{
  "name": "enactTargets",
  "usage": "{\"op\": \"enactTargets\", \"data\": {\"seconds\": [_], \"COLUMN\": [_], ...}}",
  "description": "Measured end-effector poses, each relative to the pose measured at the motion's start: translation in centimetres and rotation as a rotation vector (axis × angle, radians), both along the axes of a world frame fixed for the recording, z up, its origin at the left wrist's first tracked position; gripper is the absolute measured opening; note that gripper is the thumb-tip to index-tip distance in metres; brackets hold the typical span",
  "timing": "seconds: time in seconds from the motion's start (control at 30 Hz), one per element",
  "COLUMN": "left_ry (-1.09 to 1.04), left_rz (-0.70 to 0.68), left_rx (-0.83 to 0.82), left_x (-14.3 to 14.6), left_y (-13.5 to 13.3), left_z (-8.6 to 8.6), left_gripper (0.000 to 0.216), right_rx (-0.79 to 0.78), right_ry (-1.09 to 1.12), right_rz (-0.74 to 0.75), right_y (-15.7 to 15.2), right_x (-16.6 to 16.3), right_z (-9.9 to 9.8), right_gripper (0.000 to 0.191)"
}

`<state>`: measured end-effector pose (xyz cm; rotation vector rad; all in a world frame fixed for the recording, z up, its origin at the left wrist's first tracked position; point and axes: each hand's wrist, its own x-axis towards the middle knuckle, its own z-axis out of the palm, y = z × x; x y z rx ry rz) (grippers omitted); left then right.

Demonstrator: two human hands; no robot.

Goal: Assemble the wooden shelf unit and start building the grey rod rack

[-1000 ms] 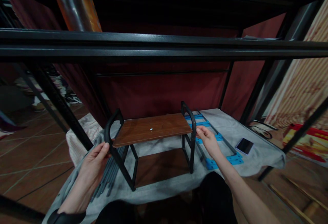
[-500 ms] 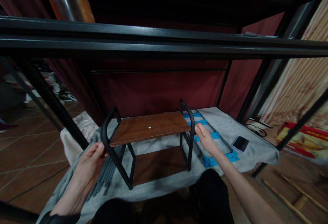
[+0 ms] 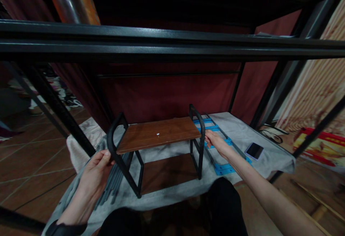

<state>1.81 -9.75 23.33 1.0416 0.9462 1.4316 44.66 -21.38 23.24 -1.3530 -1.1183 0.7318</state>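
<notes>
A small two-tier shelf rack stands upright before me, with a brown wood-look top board (image 3: 159, 131), a matching lower board (image 3: 169, 173) and black tube side frames (image 3: 201, 148). A small white spot shows on the top board. My left hand (image 3: 95, 169) is closed in a pinch at the outer side of the left frame, its fingertips touching or close against the tube. Against the outside of the right frame, level with the top board, my right hand (image 3: 217, 142) has its fingers curled together. Whatever lies between the fingers of either hand is hidden.
Grey tubes (image 3: 109, 187) lie left of the rack on a grey cloth (image 3: 172, 193). Blue-cornered frames (image 3: 225, 169) and a phone (image 3: 254, 151) lie to the right. A black metal beam (image 3: 172, 41) crosses above my hands. A red box (image 3: 320, 149) stands at far right.
My right hand's fingers have shifted and its forearm has swung slightly outward at the right frame. My left hand and the rack stay nearly where they were; the view has moved slightly.
</notes>
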Motion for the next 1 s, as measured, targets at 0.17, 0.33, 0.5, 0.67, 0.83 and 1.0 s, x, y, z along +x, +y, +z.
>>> {"op": "enactTargets", "data": {"seconds": [0.17, 0.33, 0.5, 0.67, 0.83, 1.0], "left_ry": [0.001, 0.0, -0.012, -0.008, -0.015, -0.035], "left_rz": [0.007, 0.053, 0.067, 0.067, 0.068, 0.059], "left_rx": [0.004, 0.021, 0.041, 0.045, 0.038, 0.05], "left_x": [0.2, 0.5, 0.6, 0.4, 0.6, 0.8], "left_y": [0.1, 0.3, 0.2, 0.0, 0.1, 0.0], "left_z": [0.0, 0.0, -0.1, -0.2, -0.3, -0.1], "left_gripper": [0.042, 0.038, 0.04, 0.043, 0.047, 0.046], "right_rx": [-0.01, 0.113, 0.159, 0.112, 0.036, 0.06], "right_ry": [-0.056, -0.236, -0.457, -0.384, -0.287, -0.279], "right_rz": [-0.049, -0.084, -0.193, -0.149, -0.107, -0.075], "right_y": [-0.3, -0.5, -0.7, -0.1, 0.2, -0.2], "right_x": [0.7, 1.1, 0.8, 1.1, 1.8, 2.0], "right_z": [-0.4, -1.3, -1.4, -1.5, -1.3, -1.3], "right_gripper": [0.059, 0.047, 0.04, 0.05, 0.057, 0.045]}}
